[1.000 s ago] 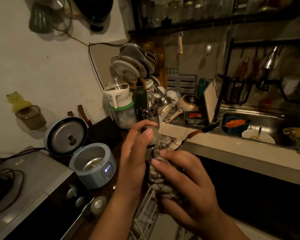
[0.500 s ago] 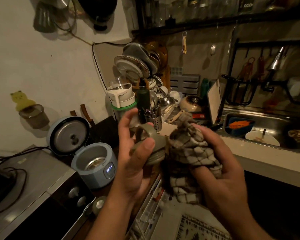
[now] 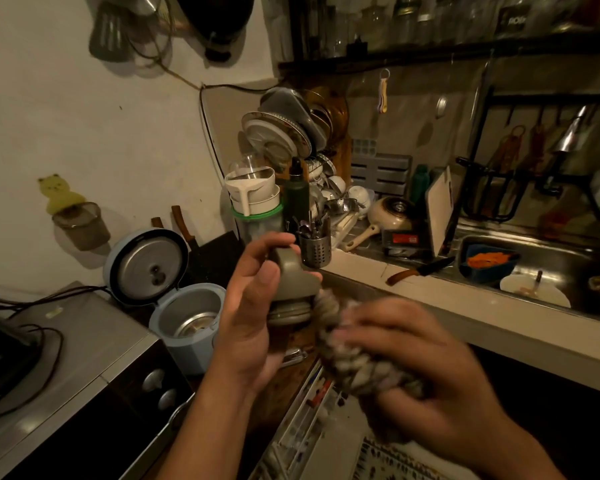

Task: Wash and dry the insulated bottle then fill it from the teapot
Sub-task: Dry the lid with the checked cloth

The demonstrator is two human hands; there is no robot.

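Nearest the camera, the right hand (image 3: pixel 420 368) is blurred, its fingers curled tightly round a bunched checked cloth (image 3: pixel 328 317). Just left of it, the left hand (image 3: pixel 253 313) holds the grey-green bottle lid (image 3: pixel 291 292), with the thumb across the front and the fingers wrapped behind the lid's loop handle. The upper end of the cloth touches the lid's lower rim. Both hands are in the air above a wooden counter.

Further left, a pale blue rice cooker (image 3: pixel 187 317) stands with its cover tipped open. Beyond the hands are a perforated metal cutlery holder (image 3: pixel 315 249) and, to its right, a knife (image 3: pixel 420 271) lying on the counter edge beside the sink (image 3: pixel 548 258). Behind the cutlery holder a dark green bottle (image 3: pixel 296 202) stands upright. Whether this is the insulated bottle cannot be told. Behind it, plates (image 3: pixel 278 133) are stacked on edge.
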